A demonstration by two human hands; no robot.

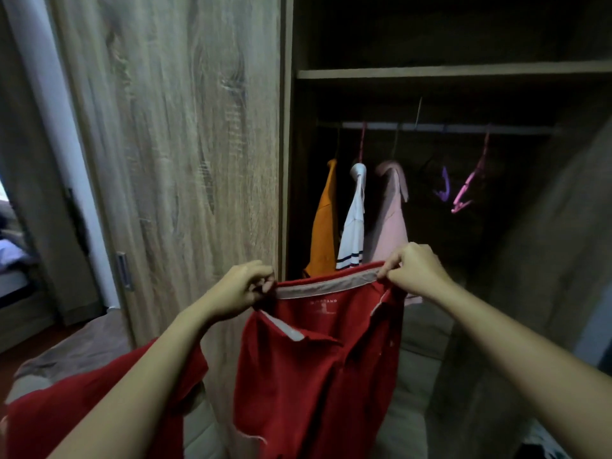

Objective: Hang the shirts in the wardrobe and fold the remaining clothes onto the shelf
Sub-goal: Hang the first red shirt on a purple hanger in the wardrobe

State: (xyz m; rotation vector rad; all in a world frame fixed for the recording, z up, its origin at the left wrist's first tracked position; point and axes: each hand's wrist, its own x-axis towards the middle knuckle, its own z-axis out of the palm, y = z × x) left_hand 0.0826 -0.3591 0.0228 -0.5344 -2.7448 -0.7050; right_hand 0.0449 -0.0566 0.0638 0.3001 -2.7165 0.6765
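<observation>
A red polo shirt [318,369] with a pale collar hangs in front of me, held up by its collar. My left hand [238,289] pinches the collar's left end and my right hand [414,271] pinches its right end, stretching the collar flat between them. Behind it the open wardrobe shows a rail [443,128] carrying an orange shirt [324,223], a white shirt [352,226] and a pink shirt [390,223]. Empty purple hanger [443,185] and pink hanger [468,190] hang further right on the rail.
A wooden wardrobe door [185,154] stands closed on the left. A shelf [453,71] runs above the rail. A beige surface [410,402] lies below the shirt. A doorway [13,246] opens at far left.
</observation>
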